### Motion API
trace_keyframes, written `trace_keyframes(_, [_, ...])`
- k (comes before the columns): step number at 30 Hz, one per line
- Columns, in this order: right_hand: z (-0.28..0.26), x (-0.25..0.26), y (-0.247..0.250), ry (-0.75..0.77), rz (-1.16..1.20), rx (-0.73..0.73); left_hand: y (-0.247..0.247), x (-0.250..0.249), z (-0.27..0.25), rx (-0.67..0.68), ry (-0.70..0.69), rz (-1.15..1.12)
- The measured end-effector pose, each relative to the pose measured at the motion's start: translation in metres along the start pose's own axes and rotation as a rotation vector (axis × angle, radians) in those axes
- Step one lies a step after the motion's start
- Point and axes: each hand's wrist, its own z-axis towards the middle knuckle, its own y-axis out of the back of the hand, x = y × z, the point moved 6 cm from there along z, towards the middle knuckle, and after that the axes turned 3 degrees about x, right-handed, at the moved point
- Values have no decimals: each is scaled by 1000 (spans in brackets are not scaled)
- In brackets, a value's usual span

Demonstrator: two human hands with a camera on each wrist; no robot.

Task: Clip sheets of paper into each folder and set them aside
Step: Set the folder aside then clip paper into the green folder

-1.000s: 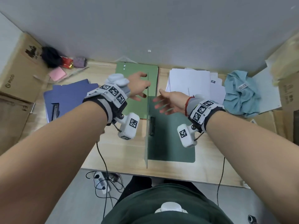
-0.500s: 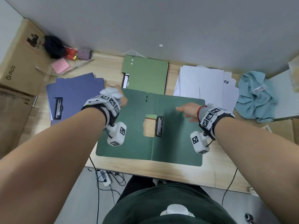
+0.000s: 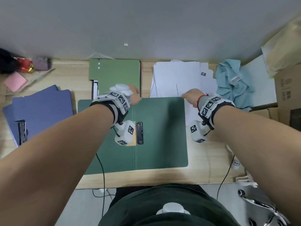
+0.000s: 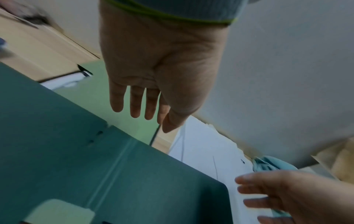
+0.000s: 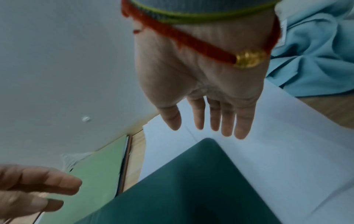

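A dark green folder (image 3: 161, 137) lies spread flat in front of me, its black metal clip (image 3: 139, 133) beside the centre fold. My left hand (image 3: 134, 95) hovers over the folder's far edge with straight fingers (image 4: 136, 104) and holds nothing. My right hand (image 3: 189, 96) hangs above the folder's far right corner (image 5: 208, 145), fingers (image 5: 226, 121) straight, over the stack of white paper (image 3: 177, 77). A light green folder (image 3: 117, 74) lies shut behind the open one.
A blue folder (image 3: 42, 105) with a clip lies open at the left. A crumpled light blue cloth (image 3: 232, 84) sits right of the paper. Cardboard boxes (image 3: 288, 88) stand at the right edge. A pink pad (image 3: 15, 81) and small items lie at the far left.
The dark green folder went from half-raised to spread flat. Both hands have since left it and moved toward the far edge, the right hand over the paper stack.
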Motion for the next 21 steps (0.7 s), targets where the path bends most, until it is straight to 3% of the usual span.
trace_keyframes(7, [31,-44,39,-170,64,-145,-53,-51,29,150,-93,262])
trace_keyframes(13, [51,-50,40,-141,62,-122,-76,-60,41,246,-107,516])
trace_keyframes(21, [56,-43,25,-112,186,-24,-75,-55,49,279,-81,426])
